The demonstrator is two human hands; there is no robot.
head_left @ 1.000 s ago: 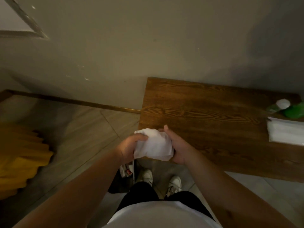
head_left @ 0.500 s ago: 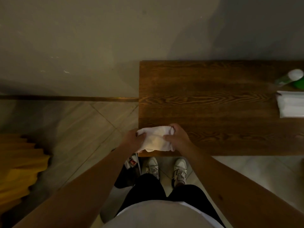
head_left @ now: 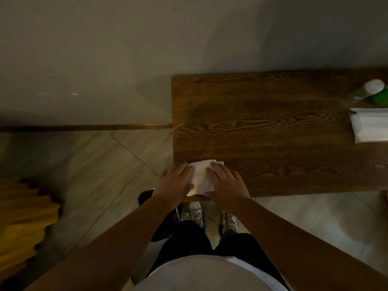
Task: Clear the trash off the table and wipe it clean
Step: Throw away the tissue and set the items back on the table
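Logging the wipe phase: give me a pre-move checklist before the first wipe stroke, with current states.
1. Cloth on the table: ok, it lies at the near left corner.
2. Both hands on the cloth: ok, left hand and right hand lie flat on it, fingers spread.
3. Trash gone from the wipe path: ok, bare wood between the cloth and the far right end.
4. Right end free of things: not ok, a white pack and a green bottle sit there.
5. Cloth damp: cannot tell.
6. Cloth fully on the table: not ok, its near edge reaches the table edge.
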